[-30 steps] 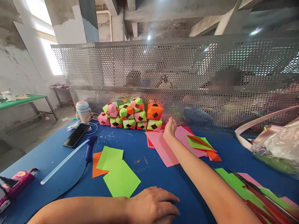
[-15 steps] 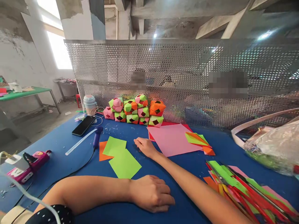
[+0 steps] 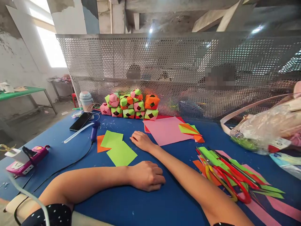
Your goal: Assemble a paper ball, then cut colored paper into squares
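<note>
My left hand (image 3: 147, 176) rests knuckles up on the blue table, its fingers curled under and no object showing in them. Farther forward lies my right hand (image 3: 142, 140), loosely closed on the tabletop, also with nothing visible in it. The arms reach in from opposite sides, one hand in front of the other. Just left of both hands are two green paper squares (image 3: 121, 153), overlapping each other and an orange paper square (image 3: 101, 148). Beyond my right hand, a large pink sheet (image 3: 162, 130) lies over red paper, with folded green and orange strips (image 3: 188, 128) on it.
Several folded paper balls (image 3: 128, 102) are stacked against the perforated metal screen (image 3: 176, 56). A purple glue gun (image 3: 94, 131), phone (image 3: 81, 121), and power strip (image 3: 27, 161) are left. Scissors (image 3: 225, 179) and paper strips lie right, near a plastic bag (image 3: 261, 128).
The view has shifted down and to the right, so the table things appear higher and farther left. Both hands stay resting in about the same places.
</note>
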`<move>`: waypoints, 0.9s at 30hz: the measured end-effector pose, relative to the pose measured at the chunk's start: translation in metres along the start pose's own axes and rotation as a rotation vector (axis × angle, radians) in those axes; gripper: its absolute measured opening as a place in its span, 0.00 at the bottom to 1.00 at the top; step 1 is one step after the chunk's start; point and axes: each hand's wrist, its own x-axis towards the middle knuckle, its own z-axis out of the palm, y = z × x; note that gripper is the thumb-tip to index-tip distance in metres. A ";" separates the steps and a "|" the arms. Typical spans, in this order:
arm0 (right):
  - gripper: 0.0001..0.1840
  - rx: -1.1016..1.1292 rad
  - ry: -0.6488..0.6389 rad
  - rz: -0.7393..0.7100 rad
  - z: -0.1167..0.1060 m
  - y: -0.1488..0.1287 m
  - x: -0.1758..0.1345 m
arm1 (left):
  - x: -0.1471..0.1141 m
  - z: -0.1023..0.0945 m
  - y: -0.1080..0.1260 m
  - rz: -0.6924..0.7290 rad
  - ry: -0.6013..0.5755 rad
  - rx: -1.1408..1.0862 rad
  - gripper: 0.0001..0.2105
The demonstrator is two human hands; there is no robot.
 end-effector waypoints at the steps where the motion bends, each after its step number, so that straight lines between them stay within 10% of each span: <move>1: 0.17 -0.009 0.001 -0.004 -0.001 -0.001 0.000 | 0.000 -0.001 0.000 -0.001 -0.003 0.000 0.05; 18: 0.32 0.162 -0.161 -0.066 -0.011 -0.048 -0.016 | 0.001 -0.004 -0.001 0.056 -0.037 -0.033 0.07; 27: 0.18 0.338 -0.153 0.031 -0.016 -0.049 -0.018 | 0.000 -0.015 -0.002 0.144 -0.154 0.000 0.13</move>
